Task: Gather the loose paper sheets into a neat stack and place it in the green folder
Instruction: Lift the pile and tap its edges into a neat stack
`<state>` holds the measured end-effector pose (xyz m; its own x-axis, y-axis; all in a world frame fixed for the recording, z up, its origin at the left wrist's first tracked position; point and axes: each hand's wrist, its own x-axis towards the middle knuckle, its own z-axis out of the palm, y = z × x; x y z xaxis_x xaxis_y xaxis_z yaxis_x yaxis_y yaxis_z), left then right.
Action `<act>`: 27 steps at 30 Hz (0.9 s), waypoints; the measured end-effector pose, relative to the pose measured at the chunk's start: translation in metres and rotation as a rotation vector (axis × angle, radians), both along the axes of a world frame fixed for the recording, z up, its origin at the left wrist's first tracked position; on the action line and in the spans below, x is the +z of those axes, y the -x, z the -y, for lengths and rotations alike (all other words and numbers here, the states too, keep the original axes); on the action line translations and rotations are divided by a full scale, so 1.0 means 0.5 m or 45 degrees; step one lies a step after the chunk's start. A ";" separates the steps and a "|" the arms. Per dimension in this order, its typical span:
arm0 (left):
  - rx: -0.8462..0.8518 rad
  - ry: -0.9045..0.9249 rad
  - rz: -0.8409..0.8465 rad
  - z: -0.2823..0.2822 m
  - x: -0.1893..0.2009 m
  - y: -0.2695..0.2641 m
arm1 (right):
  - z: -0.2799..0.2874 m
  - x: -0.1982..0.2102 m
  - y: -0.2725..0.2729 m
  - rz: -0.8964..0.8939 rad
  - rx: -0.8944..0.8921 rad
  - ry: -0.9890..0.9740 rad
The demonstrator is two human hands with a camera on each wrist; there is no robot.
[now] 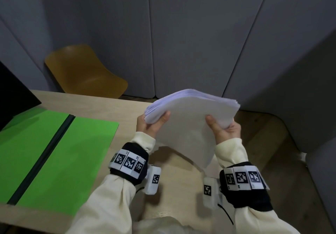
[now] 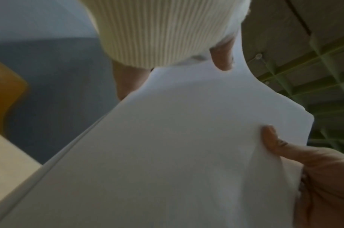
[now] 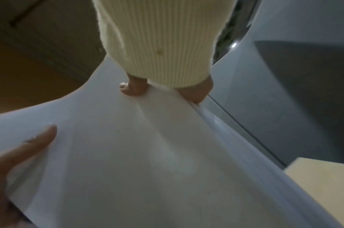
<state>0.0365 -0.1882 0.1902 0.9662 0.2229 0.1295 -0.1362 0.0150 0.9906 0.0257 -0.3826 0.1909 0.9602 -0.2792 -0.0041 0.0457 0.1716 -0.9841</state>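
Observation:
A thick stack of white paper sheets [image 1: 190, 117] is held tilted in the air over the right end of the table, its far edges slightly fanned. My left hand [image 1: 156, 123] grips its left edge, thumb on top and fingers underneath. My right hand [image 1: 221, 126] grips the right edge the same way. The left wrist view shows my left hand [image 2: 303, 162] pinching the paper stack [image 2: 167, 154]. In the right wrist view my right hand [image 3: 21, 154] pinches the paper stack [image 3: 147, 154]. The green folder [image 1: 63, 152] lies open and flat on the table to the left, apart from the hands.
The light wooden table [image 1: 127, 106] ends just under the stack on the right. A dark screen [image 1: 14, 92] stands at the far left behind the folder. A yellow-brown chair [image 1: 85, 70] stands beyond the table, with grey partition panels [image 1: 200, 33] behind it.

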 end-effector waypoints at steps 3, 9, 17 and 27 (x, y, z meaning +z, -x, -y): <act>0.042 -0.020 0.111 0.001 0.024 0.006 | 0.012 0.018 0.001 0.173 0.029 0.002; 0.308 0.134 -0.014 0.022 0.009 -0.001 | 0.019 -0.024 0.008 0.120 0.201 0.177; 0.603 0.069 -0.023 0.048 0.017 -0.017 | -0.001 -0.006 -0.007 0.177 -0.134 0.161; 0.283 0.028 -0.129 0.046 0.017 -0.011 | -0.003 -0.006 -0.021 0.048 0.170 0.273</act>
<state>0.0421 -0.2110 0.1989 0.9010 0.4329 0.0272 -0.0386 0.0175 0.9991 0.0360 -0.3809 0.1879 0.9870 -0.1405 0.0780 0.0739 -0.0342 -0.9967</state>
